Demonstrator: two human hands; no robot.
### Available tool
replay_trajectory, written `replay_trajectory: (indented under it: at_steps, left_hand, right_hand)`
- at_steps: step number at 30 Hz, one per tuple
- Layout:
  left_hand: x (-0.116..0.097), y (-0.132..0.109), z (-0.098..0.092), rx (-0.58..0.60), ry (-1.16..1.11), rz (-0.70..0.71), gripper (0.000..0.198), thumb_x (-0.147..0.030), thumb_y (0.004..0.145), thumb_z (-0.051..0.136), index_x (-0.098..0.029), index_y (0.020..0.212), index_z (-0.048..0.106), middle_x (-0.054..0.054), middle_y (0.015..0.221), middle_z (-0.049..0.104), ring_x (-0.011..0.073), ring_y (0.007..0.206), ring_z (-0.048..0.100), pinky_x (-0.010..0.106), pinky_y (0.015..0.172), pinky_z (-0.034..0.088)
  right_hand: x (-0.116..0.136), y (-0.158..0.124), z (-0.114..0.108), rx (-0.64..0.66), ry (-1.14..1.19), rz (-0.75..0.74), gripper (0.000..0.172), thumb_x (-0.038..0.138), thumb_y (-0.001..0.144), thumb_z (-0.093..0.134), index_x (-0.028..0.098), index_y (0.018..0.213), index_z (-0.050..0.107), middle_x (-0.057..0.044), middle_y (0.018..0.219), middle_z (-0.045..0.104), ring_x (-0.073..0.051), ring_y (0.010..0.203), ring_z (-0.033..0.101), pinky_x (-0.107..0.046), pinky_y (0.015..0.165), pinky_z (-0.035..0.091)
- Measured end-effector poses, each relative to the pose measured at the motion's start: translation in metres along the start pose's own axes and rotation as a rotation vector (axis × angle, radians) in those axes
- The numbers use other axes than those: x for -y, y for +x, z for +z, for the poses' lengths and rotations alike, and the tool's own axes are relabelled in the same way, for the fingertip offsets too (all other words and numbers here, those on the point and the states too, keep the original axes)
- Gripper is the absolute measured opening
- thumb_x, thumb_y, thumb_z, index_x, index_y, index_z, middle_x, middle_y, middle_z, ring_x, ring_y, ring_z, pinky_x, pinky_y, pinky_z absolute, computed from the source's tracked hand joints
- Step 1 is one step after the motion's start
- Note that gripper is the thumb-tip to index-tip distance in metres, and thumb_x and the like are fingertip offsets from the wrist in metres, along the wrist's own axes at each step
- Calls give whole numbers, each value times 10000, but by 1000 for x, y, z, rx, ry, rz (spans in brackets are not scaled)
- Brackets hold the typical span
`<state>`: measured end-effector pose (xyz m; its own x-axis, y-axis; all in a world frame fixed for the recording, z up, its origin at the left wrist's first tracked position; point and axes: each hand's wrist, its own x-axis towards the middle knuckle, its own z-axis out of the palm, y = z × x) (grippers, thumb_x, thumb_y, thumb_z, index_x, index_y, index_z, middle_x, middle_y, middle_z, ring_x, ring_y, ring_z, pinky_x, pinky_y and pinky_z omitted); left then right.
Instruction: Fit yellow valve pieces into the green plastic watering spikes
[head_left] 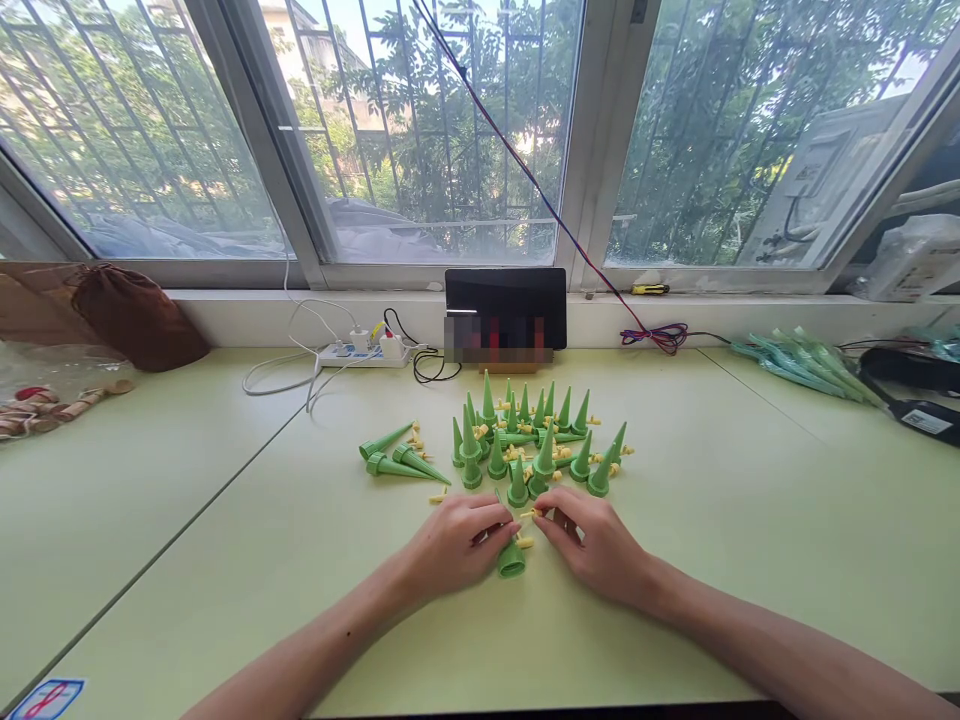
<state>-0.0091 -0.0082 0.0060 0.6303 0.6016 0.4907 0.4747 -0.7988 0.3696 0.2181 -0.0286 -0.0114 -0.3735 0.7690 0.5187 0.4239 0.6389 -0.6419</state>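
Observation:
My left hand (469, 535) is closed on a green plastic cone (511, 561), its wide hollow end turned toward me. A small yellow plastic piece (527, 543) shows at the cone's side, by my left fingertips. Between thumb and fingers, my right hand (589, 530) pinches another small yellow plastic piece (531, 513), just right of the cone. Right beyond both hands stand several upright green cones (545, 450), with yellow pieces among them. To their left, a few green cones (409, 465) lie on their sides near more yellow bits (439, 496).
The pale table (712, 600) has a seam on the left. At the back are a power strip (364, 355) with cables, a dark-screened tablet (506, 300) and coiled wires (660, 338). A brown bag (142, 318) sits far left; teal plastic strips (806, 362) lie far right.

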Motion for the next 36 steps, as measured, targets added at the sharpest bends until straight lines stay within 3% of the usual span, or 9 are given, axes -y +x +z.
replay_trajectory:
  at_steps: [17, 24, 36]
  left_hand:
    - [-3, -3, 3, 71, -36, 30, 355, -232, 1008, 529, -176, 658, 549, -24, 605, 524, 106, 551, 456, 251, 552, 311]
    - [-3, -2, 4, 93, -62, 9, 327, -243, 1007, 529, -177, 691, 582, -18, 625, 527, 108, 551, 438, 251, 539, 300]
    - [-9, 3, -5, 289, -58, -125, 202, -286, 994, 533, -203, 898, 691, -27, 586, 627, 115, 524, 518, 226, 550, 345]
  right_hand:
    - [1, 0, 2, -13, 2, -34, 93, 166, 989, 549, 186, 976, 638, -25, 802, 650, -138, 592, 563, -258, 595, 478]
    - [3, 0, 1, -1, -3, -59, 100, 151, 985, 548, 193, 977, 638, -29, 804, 653, -148, 618, 575, -252, 600, 487]
    - [5, 2, -4, -37, -29, -72, 93, 163, 993, 545, 189, 981, 634, -21, 788, 625, -139, 592, 551, -263, 597, 476]
